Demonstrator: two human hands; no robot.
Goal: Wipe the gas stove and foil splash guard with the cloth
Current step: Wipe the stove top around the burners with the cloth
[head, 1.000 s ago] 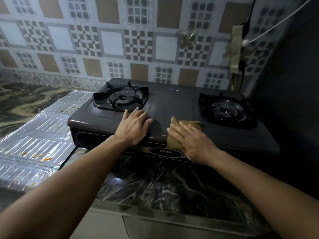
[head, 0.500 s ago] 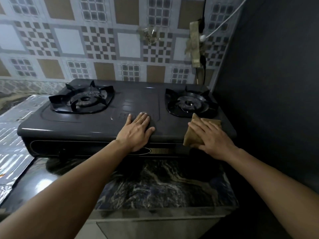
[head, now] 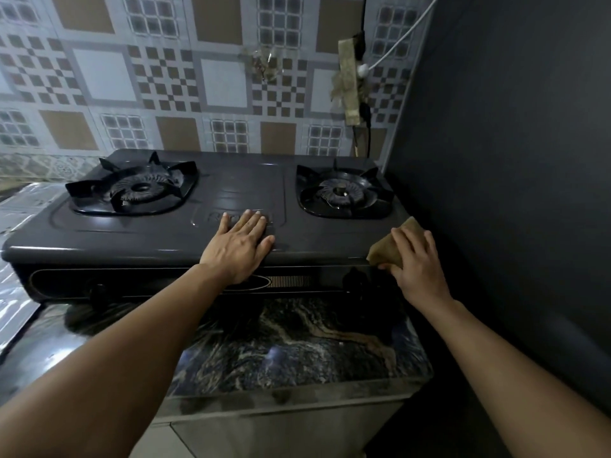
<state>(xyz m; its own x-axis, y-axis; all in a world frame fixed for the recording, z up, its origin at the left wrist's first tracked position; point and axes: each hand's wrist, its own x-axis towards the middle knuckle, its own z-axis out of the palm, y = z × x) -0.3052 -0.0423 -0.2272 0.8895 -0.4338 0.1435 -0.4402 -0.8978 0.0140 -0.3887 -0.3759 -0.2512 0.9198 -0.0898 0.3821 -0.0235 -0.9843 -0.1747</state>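
A dark two-burner gas stove (head: 231, 193) stands on a marble counter against the tiled wall. My left hand (head: 238, 246) lies flat, fingers spread, on the stove's front middle. My right hand (head: 417, 262) presses a folded tan cloth (head: 386, 249) onto the stove's front right corner, thumb under the cloth's edge. The foil splash guard (head: 16, 292) lies flat on the counter at the far left, partly cut off by the frame.
The left burner grate (head: 132, 190) and the right burner grate (head: 342, 193) sit on the stove top. A dark wall (head: 512, 193) rises close beside the stove's right edge. A white cable and taped fitting (head: 350, 81) hang on the tiled wall. The marble counter (head: 281, 345) runs in front.
My right hand has slid the cloth rightward along the stove's front edge to the right corner. My left hand has stayed on the stove's middle. The view has shifted right.
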